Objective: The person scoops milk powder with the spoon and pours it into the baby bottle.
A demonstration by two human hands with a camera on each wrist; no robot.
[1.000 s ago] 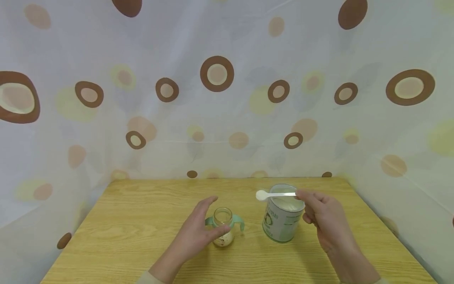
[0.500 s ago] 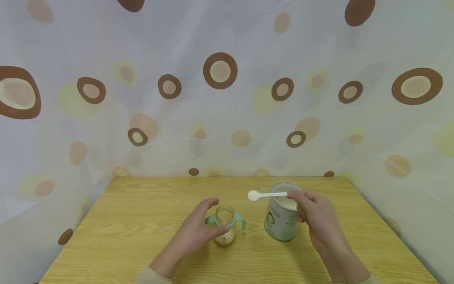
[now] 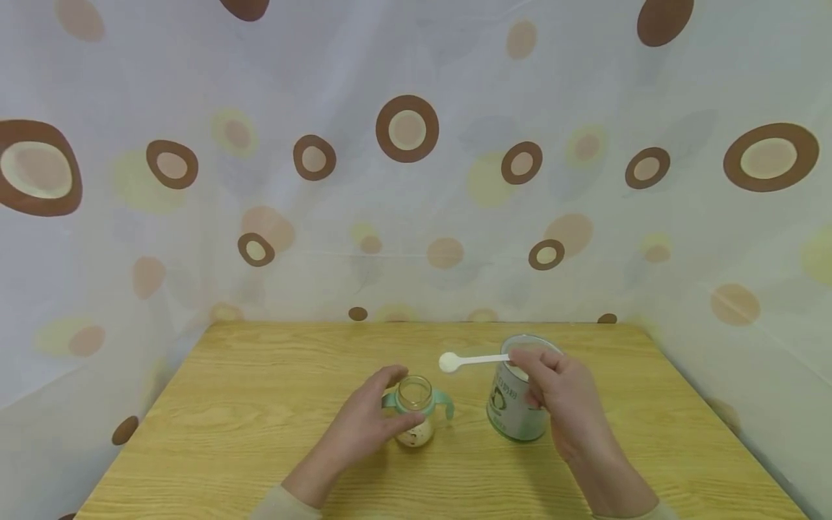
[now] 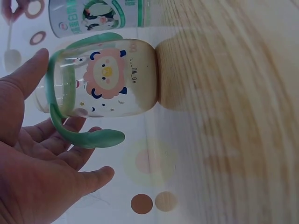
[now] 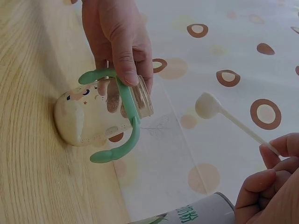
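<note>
A clear baby bottle (image 3: 416,433) with a mint-green collar and two handles stands uncapped on the table, pale powder in its lower part. My left hand (image 3: 362,424) holds it near the neck, thumb on the collar and fingers behind the glass. A cartoon animal print shows on the bottle (image 4: 107,77) in the left wrist view. Between thumb and fingertips, my right hand (image 3: 572,401) pinches the handle end of a white scoop (image 3: 481,359). Pale powder fills the scoop's round bowl, which is held level, above and slightly right of the bottle mouth.
An open milk powder can (image 3: 513,412) stands right of the bottle, its rim partly behind my right hand. The wooden table (image 3: 273,375) meets a spotted curtain (image 3: 403,217) at the back and sides.
My right hand has carried the filled scoop leftward from over the can toward the bottle. The left hand stays at the bottle; the view has shifted slightly.
</note>
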